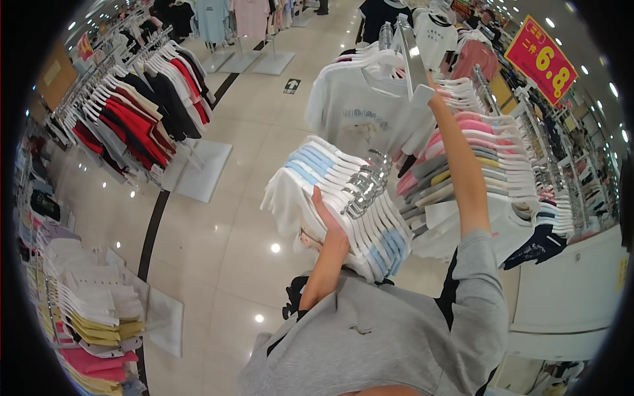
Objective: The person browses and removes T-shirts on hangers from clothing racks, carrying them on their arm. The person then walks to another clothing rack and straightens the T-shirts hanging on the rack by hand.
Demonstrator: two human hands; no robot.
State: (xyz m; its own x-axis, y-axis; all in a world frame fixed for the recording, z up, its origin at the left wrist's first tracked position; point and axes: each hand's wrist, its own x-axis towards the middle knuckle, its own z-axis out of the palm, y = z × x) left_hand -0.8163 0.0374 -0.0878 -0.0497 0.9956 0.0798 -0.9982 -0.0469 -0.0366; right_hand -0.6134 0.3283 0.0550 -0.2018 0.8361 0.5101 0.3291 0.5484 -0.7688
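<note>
My left hand (pixel 329 221) is closed on a thick bundle of T-shirts on white hangers (pixel 343 173). The shirts are white with light-blue parts, and their metal hooks (pixel 367 183) cluster together at the top. My right arm stretches forward, and my right hand (pixel 432 91) is at the end of a rack's metal bar (pixel 411 56). The bar hides most of its fingers, so I cannot see what they grip. Just beyond the bundle hangs a white T-shirt with a printed front (pixel 360 109), in front of other hung garments.
A rack of pink, grey and white shirts (pixel 475 158) stands close on the right, below a red price sign (pixel 542 59). To the left are a rack of red and black clothes (pixel 142 109) and a lower one with yellow and pink shirts (pixel 99 323). Tiled floor (pixel 244 171) lies between.
</note>
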